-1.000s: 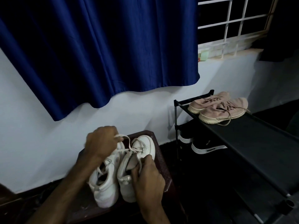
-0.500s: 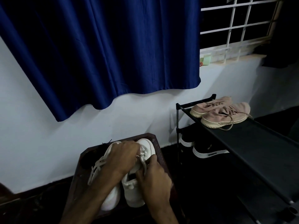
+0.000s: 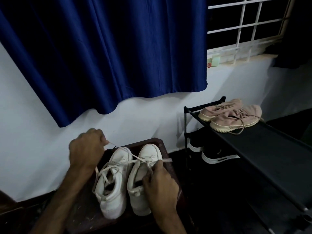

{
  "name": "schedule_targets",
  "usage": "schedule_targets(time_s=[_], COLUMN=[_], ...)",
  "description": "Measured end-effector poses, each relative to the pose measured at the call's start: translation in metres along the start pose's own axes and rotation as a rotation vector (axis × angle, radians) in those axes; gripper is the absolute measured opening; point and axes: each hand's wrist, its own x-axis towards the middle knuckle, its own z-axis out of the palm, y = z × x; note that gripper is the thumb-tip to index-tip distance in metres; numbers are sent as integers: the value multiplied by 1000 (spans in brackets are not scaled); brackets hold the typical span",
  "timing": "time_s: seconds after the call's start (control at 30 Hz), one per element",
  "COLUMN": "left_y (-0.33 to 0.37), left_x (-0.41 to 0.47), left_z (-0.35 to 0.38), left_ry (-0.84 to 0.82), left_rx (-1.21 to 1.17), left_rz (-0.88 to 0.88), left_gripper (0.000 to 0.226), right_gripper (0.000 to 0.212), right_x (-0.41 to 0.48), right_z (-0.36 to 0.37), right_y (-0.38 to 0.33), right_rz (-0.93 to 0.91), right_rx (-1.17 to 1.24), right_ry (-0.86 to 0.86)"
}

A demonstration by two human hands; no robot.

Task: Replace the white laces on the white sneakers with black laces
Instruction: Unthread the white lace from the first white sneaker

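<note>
The left hand [image 3: 87,150] is raised and curled into a fist around a white lace [image 3: 125,152], drawing it taut up and away from the shoes. The right hand [image 3: 160,186] lies lower, fingers bent over the collar of the right sneaker [image 3: 148,152], pinching a flat lace end [image 3: 166,160] that sticks out just past the fingertips. The taut lace runs from the left hand across the toe of the left sneaker [image 3: 113,205] to the eyelets of the right sneaker. Both white sneakers stand side by side, touching, between the two hands, toes pointing away, on a dark wooden worktop [image 3: 84,217]. The left sneaker's laces hang loose over its side, under the left forearm. To the right of the right hand stands a black shoe rack [image 3: 270,149] with pink sneakers [image 3: 236,117] on top and black shoes [image 3: 217,154] on the shelf below. Beyond both hands hangs a blue curtain [image 3: 109,56] against a pale wall [image 3: 25,132].
</note>
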Motion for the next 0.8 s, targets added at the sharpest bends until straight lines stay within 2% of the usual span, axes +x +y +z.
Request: schedule_targets(time_s=[0.03,0.13,0.2,0.27,0.43,0.6,0.73,0.8], left_y=[0,23,45,60,75,77,46,36], left_x=[-4,-24,-33,-37,-41,-39,-18,-16], left_z=[1,7,10,19,38,40,20,20], left_ry=[-80,-189,-244,-314,-328,-217,-81,-112], left_rx=[41,-70,-142,-99,62,187,54,-66], left_rz=[36,240,361,438,393,394,169,155], left_gripper=[3,26,22,21,15,9,4,7], right_gripper=[25,26,27,29,31,29,30,33], right_x=[-1,0,0,0,6,7,6,6], right_z=[0,1,2,1,-2,2,4,6], right_y=[1,0,0,2,4,8,11,11], right_rz=[0,7,23,42,21,62,86,78], right_rx=[-2,2,19,48,35,55,108,134], right_ry=[-3,-3,-6,-12,10,34,15,11])
